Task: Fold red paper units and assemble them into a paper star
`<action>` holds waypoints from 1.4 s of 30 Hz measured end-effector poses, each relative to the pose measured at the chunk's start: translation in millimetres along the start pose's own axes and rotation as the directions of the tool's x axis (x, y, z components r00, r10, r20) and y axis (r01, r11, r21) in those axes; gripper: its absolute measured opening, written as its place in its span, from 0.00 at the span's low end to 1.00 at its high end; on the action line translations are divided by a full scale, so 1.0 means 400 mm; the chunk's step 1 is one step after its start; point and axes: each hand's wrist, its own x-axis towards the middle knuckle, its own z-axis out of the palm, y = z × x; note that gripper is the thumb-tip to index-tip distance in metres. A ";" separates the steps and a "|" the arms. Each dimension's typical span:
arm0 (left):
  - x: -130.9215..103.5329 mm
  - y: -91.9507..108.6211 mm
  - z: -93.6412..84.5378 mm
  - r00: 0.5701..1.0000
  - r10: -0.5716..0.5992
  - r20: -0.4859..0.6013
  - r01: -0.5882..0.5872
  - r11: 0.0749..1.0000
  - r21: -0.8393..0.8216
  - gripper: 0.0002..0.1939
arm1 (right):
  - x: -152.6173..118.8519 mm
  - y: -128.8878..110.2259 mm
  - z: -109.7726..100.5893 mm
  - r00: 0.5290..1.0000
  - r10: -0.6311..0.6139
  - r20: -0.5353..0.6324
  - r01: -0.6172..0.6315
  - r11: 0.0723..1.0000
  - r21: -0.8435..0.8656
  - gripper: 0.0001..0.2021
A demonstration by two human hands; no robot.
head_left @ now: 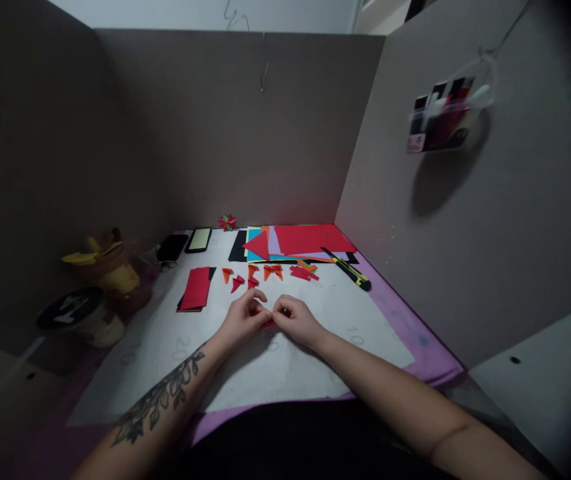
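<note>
Both hands, left [248, 315] and right [295, 319], pinch a small folded red paper piece [268, 324] in their fingers, low over the white-sheeted table [315, 373]; bare sheet lies nearer, wall-side tub [81, 319] far left.

Marked on white sheet [315, 380]: "20" left of centre | same sheet, right part: "10" | same sheet, near centre: partly hidden, only "0" legible | same sheet, far left: too faint to read | on black lid [72, 307]: white mark, unclear | on hanging packet [440, 119]: too blurred to read
</note>
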 end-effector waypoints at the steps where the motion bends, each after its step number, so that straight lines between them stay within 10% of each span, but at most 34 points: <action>1: 0.001 0.001 -0.001 1.000 -0.012 0.006 0.012 1.000 -0.019 0.14 | 0.000 -0.002 -0.001 1.000 0.005 0.000 -0.005 1.000 0.014 0.07; 12: 0.028 0.011 -0.035 0.966 -0.056 -0.254 0.033 0.995 -0.092 0.16 | 0.009 0.001 -0.023 0.967 0.246 -0.069 -0.217 0.934 0.286 0.08; 19: 0.011 0.020 -0.002 0.996 -0.090 -0.011 0.091 0.982 0.167 0.14 | 0.008 0.011 -0.011 0.977 0.212 -0.021 -0.200 0.944 0.261 0.10; 42: 0.016 0.001 -0.015 0.996 -0.017 -0.091 0.026 0.996 0.089 0.10 | 0.006 0.001 -0.018 0.977 0.211 0.024 -0.211 0.944 0.254 0.08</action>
